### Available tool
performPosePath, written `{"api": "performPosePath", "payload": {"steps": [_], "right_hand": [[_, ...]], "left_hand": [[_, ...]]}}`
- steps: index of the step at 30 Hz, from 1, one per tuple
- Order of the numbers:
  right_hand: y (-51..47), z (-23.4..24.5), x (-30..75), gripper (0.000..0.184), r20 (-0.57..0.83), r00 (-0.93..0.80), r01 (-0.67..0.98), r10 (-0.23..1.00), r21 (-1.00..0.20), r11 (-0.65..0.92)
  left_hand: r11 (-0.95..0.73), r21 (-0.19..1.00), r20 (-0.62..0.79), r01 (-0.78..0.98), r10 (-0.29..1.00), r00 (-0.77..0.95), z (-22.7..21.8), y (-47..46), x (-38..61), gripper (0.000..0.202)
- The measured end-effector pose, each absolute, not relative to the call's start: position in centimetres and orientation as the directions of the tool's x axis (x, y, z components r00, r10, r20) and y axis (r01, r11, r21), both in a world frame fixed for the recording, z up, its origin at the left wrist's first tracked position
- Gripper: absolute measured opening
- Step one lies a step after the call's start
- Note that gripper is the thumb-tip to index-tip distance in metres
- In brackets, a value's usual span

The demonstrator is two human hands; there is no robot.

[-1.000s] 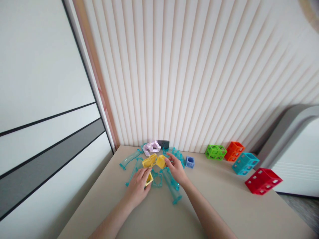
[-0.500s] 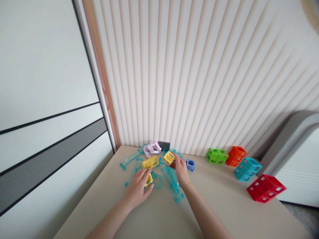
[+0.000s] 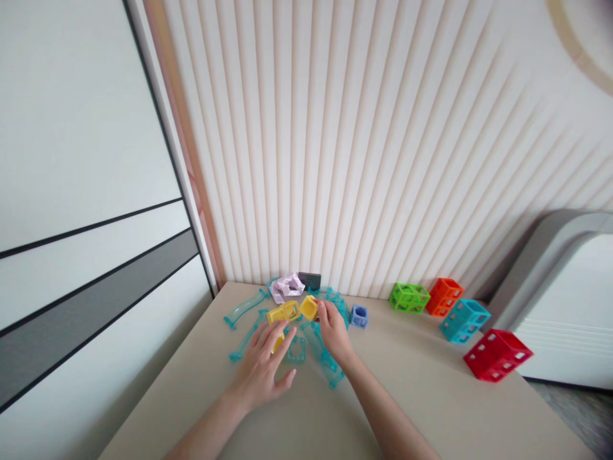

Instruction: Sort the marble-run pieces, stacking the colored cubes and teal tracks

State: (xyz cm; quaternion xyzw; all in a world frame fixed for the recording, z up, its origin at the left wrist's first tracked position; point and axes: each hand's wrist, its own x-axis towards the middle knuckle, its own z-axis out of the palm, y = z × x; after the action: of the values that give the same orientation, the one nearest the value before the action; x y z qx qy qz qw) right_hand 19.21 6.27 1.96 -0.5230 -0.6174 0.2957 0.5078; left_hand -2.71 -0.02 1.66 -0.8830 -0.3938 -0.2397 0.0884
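Between the fingertips of my right hand is a yellow cube block, raised a little over the table pieces. Just left of it lies a yellow double block with open sides. My left hand is spread over another yellow block, which its fingers partly cover; I cannot tell whether they touch it. A clear teal ring-like piece lies right of my left fingers. Clear teal tube pieces lie under and beside my right hand.
Curved teal tubes lie at the left. A crumpled lilac piece and a dark box stand by the wall. Right of my hands are a blue cube and green, orange, turquoise and red blocks.
My right hand has brought its yellow block leftward, close to the double block. My left hand has spread its fingers and thumb. The whole view has shifted slightly.
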Motion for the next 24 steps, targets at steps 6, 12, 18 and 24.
{"api": "performPosePath", "payload": {"steps": [6,12,18,24], "right_hand": [[5.9,1.8,18.7,0.055,0.313,0.05,0.372,0.948,-0.887,0.273],[6.0,1.7,18.7,0.052,0.314,0.082,0.367,0.946,-0.892,0.264],[6.8,1.7,19.2,0.054,0.189,0.122,0.116,0.974,-0.978,0.175],[6.4,1.5,18.5,0.059,0.058,0.108,-0.001,0.992,-0.998,0.058]], "left_hand": [[-0.863,-0.008,0.339,0.505,0.473,0.813,2.8,-1.4,-0.2,0.071],[-0.871,0.063,0.309,0.487,0.481,0.82,1.9,-1.7,0.6,0.078],[-0.861,0.08,0.307,0.503,0.501,0.809,2.0,-1.8,0.6,0.083],[-0.85,0.098,0.187,0.518,0.527,0.829,1.7,-1.5,1.2,0.081]]}}
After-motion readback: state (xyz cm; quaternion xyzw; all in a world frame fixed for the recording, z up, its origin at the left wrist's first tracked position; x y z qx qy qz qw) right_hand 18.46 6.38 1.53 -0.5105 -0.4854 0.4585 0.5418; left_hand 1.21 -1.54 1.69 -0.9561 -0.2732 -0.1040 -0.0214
